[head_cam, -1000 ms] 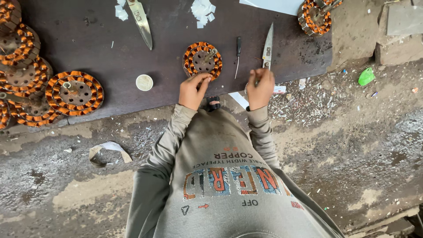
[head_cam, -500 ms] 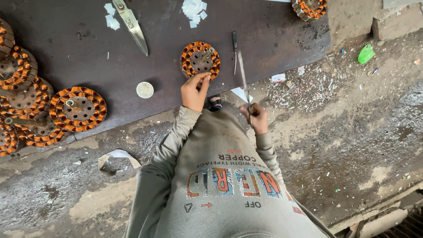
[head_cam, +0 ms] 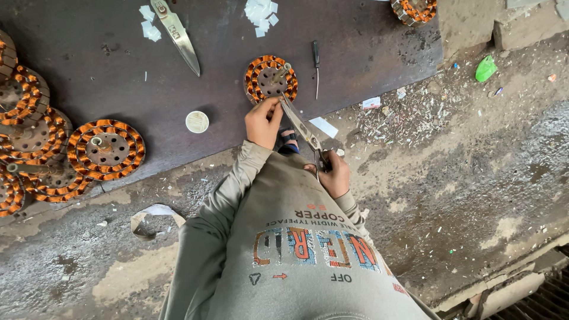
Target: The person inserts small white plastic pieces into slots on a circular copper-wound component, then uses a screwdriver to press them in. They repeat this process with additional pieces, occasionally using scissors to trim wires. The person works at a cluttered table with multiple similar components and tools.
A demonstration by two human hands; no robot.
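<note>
Two bare hands work at the near edge of a dark desk (head_cam: 178,106): the left hand (head_cam: 262,121) pinches something small, too small to tell, at the rim of a copper-wound stator (head_cam: 271,79), while the right hand (head_cam: 335,176) is closed around the handles of scissors (head_cam: 303,127) whose blades angle up toward the left fingertips. The stator lies flat on the desk, just beyond the left hand, with a short shaft rising from its centre.

Risk here looks plain: the blade tips sit touching or nearly touching the left fingers, so a slip of the right hand's grip could nick a finger, or cut into the copper winding instead of the scrap being trimmed. A tug on the pinched piece could also drag the stator off the desk edge.

Elsewhere on the desk lie a stack of stators (head_cam: 35,142) at far left, a second pair of scissors (head_cam: 176,35), a slim screwdriver (head_cam: 316,65), a small round white lid (head_cam: 197,121) and scattered white paper slips (head_cam: 261,12). Below it, the concrete floor (head_cam: 474,178) is rough, stained and littered with pale clippings and a green scrap (head_cam: 485,69).
</note>
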